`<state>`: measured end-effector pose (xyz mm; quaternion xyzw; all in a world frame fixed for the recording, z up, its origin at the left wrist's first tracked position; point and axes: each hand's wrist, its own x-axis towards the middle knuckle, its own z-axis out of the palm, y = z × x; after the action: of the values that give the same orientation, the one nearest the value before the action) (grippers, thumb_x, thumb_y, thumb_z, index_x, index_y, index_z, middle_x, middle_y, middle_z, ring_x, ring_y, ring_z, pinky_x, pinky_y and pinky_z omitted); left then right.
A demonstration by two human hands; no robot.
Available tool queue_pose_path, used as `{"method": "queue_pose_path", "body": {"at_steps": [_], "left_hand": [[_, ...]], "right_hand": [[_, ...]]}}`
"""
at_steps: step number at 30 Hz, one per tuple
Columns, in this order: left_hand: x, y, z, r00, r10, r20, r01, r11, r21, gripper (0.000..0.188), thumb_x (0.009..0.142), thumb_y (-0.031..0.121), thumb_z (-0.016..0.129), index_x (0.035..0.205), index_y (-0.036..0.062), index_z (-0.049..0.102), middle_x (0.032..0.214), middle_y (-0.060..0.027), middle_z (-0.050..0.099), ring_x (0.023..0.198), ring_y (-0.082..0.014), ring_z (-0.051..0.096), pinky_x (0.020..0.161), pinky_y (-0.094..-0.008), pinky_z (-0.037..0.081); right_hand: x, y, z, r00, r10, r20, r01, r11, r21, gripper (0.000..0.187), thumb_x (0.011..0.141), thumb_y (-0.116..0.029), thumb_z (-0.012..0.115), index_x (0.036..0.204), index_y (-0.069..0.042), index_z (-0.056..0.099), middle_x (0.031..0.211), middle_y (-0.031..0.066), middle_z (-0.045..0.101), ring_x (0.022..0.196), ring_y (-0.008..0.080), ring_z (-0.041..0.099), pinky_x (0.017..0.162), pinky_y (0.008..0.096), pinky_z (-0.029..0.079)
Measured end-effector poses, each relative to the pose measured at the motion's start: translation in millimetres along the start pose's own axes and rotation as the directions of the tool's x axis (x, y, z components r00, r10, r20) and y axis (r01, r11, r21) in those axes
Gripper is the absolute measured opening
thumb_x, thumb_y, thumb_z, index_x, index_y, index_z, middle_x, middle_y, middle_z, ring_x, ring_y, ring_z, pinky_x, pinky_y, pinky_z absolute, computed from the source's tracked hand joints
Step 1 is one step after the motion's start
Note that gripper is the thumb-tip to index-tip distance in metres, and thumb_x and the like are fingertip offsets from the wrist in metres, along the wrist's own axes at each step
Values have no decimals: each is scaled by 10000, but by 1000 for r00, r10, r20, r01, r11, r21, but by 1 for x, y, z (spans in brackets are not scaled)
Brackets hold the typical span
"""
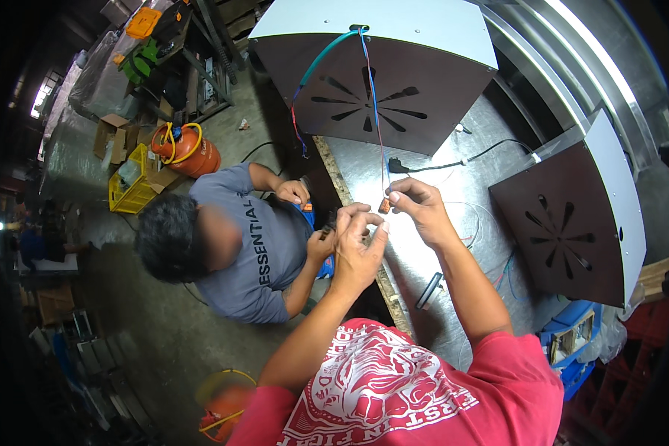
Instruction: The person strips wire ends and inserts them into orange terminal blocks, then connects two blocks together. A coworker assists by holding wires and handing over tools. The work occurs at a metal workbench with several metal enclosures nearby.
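Note:
A small orange wire connector (pixel 384 206) hangs between my hands at the end of a thin red and blue wire pair (pixel 375 104). My right hand (pixel 422 210) pinches the connector at its wire end, thumb and forefinger closed. Just left of it, my left hand (pixel 358 251) has bent fingers, with thumb and forefinger tips brought together; anything between them is too small to make out. The wires come from a hole in the white top of a dark brown metal cabinet (pixel 290 67) with a slotted flower pattern. A green-sleeved cable (pixel 323 56) leaves the same hole.
A second brown cabinet (pixel 572 223) stands right on the metal table (pixel 483 167). A black plug (pixel 398 165) with its cord and a dark handheld tool (pixel 429 290) lie there. A co-worker in a grey shirt (pixel 249 223) sits left, near an orange gas cylinder (pixel 193 152) and a yellow crate (pixel 130 178).

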<state>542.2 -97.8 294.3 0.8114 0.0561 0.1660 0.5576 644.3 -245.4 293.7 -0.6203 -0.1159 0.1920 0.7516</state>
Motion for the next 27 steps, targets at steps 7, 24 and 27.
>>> {"method": "queue_pose_path", "body": {"at_steps": [7,24,27], "left_hand": [[15,16,1,999,0,42,-1,1000,16,154,906,175,739,981,48,694,1392,-227,572,1314,-393,541,1113,-478,401],[21,25,-5,980,195,41,-199,967,158,164,888,189,758,965,47,726,1252,-151,669,1154,-336,601,1013,-444,456],[23,25,-4,981,191,40,-193,978,72,153,882,165,765,957,37,729,1198,-147,677,1116,-311,620,986,-426,472]], "right_hand": [[14,1,2,983,20,184,0,994,-107,148,950,-134,745,995,7,742,892,33,726,847,96,636,785,275,522],[8,8,-12,901,220,374,-354,871,341,249,955,-242,754,1044,-15,705,958,36,701,868,125,652,783,286,531],[6,5,-8,904,227,362,-365,850,380,258,954,-252,754,1044,-15,701,955,37,699,858,128,655,779,288,536]]}}
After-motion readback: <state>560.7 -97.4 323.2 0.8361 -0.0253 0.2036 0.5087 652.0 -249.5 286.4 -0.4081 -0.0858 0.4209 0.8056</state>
